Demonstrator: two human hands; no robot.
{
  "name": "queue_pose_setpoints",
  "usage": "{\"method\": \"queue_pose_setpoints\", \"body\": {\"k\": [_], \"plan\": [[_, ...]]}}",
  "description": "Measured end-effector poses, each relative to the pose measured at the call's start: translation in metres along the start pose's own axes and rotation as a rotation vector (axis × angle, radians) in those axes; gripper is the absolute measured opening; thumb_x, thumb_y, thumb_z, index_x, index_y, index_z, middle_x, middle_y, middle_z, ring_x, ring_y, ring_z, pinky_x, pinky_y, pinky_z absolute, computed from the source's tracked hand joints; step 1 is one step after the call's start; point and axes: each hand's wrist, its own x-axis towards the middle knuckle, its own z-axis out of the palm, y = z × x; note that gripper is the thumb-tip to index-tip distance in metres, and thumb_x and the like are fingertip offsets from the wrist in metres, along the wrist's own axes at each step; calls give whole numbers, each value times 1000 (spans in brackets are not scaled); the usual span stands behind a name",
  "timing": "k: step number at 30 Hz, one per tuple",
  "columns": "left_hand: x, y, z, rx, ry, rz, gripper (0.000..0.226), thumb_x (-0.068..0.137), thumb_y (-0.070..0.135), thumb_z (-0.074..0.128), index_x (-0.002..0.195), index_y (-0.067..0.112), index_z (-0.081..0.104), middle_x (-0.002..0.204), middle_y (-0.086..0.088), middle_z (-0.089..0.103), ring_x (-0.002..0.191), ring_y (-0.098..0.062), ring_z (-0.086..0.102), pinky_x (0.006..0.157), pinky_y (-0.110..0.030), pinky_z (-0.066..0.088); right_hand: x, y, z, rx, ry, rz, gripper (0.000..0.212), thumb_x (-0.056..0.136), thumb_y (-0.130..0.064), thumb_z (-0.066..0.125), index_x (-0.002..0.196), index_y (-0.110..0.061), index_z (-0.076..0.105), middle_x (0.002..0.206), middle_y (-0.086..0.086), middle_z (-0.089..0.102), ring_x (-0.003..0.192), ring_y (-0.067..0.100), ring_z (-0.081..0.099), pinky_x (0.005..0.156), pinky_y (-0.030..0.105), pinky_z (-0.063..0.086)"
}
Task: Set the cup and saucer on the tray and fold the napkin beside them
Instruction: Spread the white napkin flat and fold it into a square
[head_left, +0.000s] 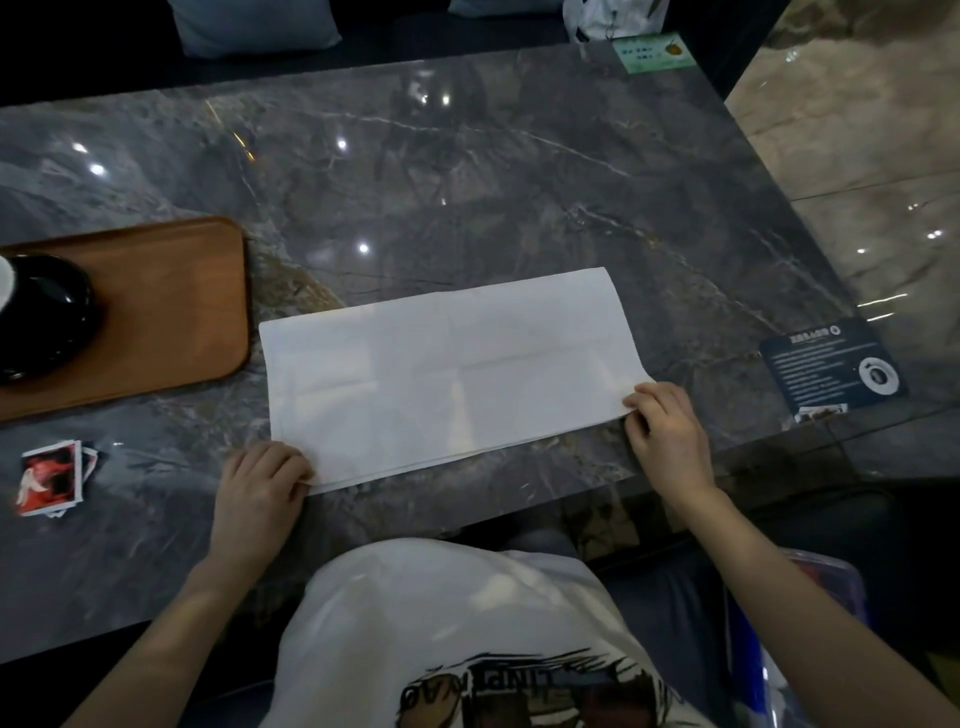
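A white napkin (447, 374) lies flat on the dark marble table, folded into a long rectangle. My left hand (260, 483) pinches its near left corner. My right hand (665, 426) pinches its near right corner. A brown wooden tray (176, 306) sits at the left. On the tray stands a glossy black saucer (47, 322), with a cup (5, 283) cut off by the left edge of the view.
A small stack of red and white cards (52, 475) lies near the table's front left. A dark printed card (836, 364) lies at the right edge, a green card (652, 52) at the far edge. Cushions lie beyond the table.
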Motion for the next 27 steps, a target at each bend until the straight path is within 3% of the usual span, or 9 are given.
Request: {"method": "queue_pose_setpoints", "body": {"k": [3, 10, 18, 22, 27], "plan": [[1, 1, -2, 21, 5, 38, 11, 69, 10, 44, 68, 7, 55, 71, -15, 62, 79, -26, 44, 68, -38, 32, 2, -1, -1, 15, -17, 15, 17, 74, 9, 67, 90, 6, 65, 101, 21, 65, 101, 37, 58, 82, 42, 53], [4, 6, -4, 41, 18, 137, 14, 67, 1, 40, 63, 6, 53, 65, -15, 60, 74, -25, 41, 70, -34, 32, 3, -1, 3, 14, -47, 44, 17, 75, 8, 68, 91, 8, 66, 104, 23, 66, 104, 39, 59, 85, 45, 53], [1, 7, -3, 55, -18, 109, 14, 65, 1, 37, 62, 9, 49, 63, -13, 58, 72, -24, 39, 69, -35, 31, 2, -5, 4, -6, -83, 123, 17, 78, 4, 66, 95, 8, 66, 109, 23, 67, 108, 40, 58, 85, 46, 52], [0, 6, -1, 13, -46, 2, 16, 63, 1, 36, 60, 7, 51, 63, -13, 59, 72, -24, 40, 66, -34, 31, 1, -7, 3, -57, -96, 102, 16, 78, 3, 66, 94, 8, 66, 106, 23, 67, 106, 40, 57, 86, 48, 53], [-1, 6, -2, -8, -90, -47, 18, 61, 4, 35, 62, 7, 53, 66, -12, 59, 73, -23, 41, 63, -32, 30, 4, -2, -2, -284, -37, 10, 24, 81, -20, 53, 84, -4, 71, 94, 11, 72, 98, 32, 58, 97, 42, 31]]}}
